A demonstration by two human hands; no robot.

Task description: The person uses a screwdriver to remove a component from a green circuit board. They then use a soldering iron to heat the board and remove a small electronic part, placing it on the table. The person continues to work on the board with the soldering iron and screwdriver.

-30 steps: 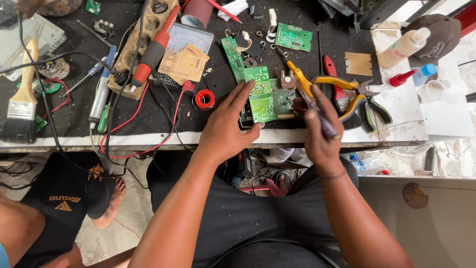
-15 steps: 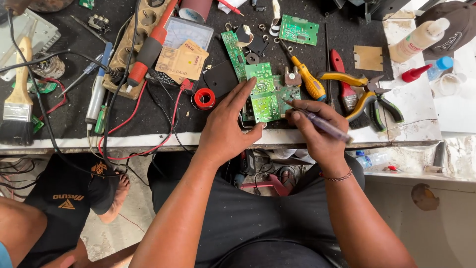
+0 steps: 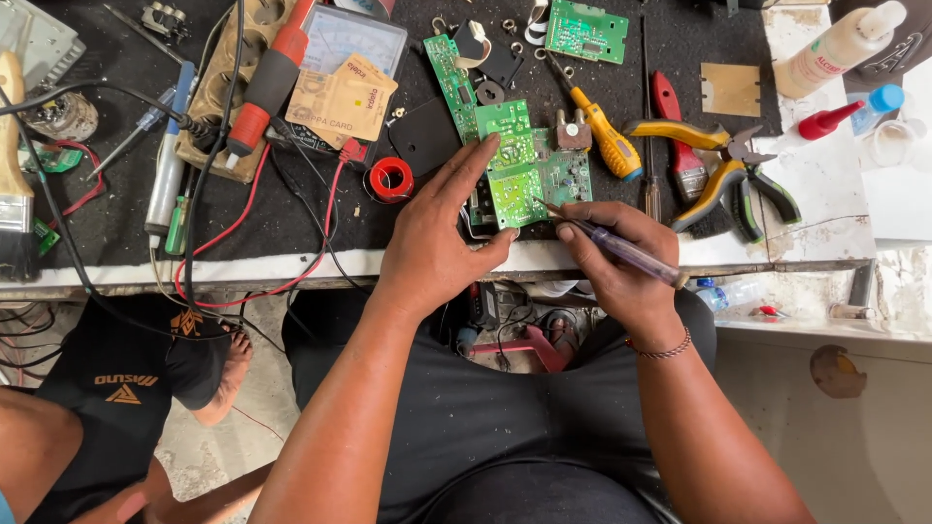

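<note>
Your left hand [image 3: 437,238] lies flat over the near edge of the bench, fingers stretched forward and pressing down on a green circuit board [image 3: 519,175], thumb hooked under the board's near side. Your right hand [image 3: 612,257] is closed in a pen grip around a clear-handled screwdriver [image 3: 621,247], its tip touching the board's near right corner. The board sits on the black mat [image 3: 320,209] at the front middle of the bench, overlapping a second board with a small heatsink just behind it.

Just right of the board lies a yellow-handled screwdriver [image 3: 604,136], then red-handled pliers [image 3: 677,146] and yellow-handled pliers [image 3: 714,165], with green-handled cutters [image 3: 767,199] touching them. Left of your left hand sits a red reel of tape [image 3: 391,180], with red and black leads trailing off the edge. Farther left are a red soldering iron [image 3: 270,82] on a tan stand, and a paintbrush [image 3: 12,165] at the far edge. Another small green board [image 3: 585,31] lies at the back. Someone in a black shirt [image 3: 126,378] sits low to your left.
</note>
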